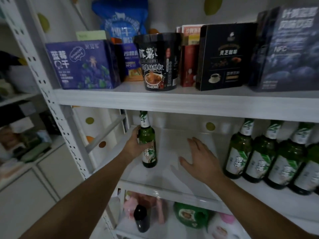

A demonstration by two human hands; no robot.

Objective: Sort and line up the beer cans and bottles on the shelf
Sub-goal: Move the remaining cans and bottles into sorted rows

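Note:
My left hand [136, 144] grips a green beer bottle [148, 149] around its shoulder; the bottle stands upright on the left part of the white middle shelf [172, 188]. My right hand [201, 158] hovers open over the bare middle of that shelf, fingers spread, holding nothing. A row of several matching green bottles [269, 157] with white labels stands at the right end of the same shelf, running out of view at the right edge.
The upper shelf [172, 100] carries a purple box [82, 66], a black noodle cup [158, 62], a black coffee box [226, 56] and a dark carton [291, 49]. Below sit a dark bottle [141, 219], pink packs and a green jug [189, 216]. A white upright [51, 104] stands left.

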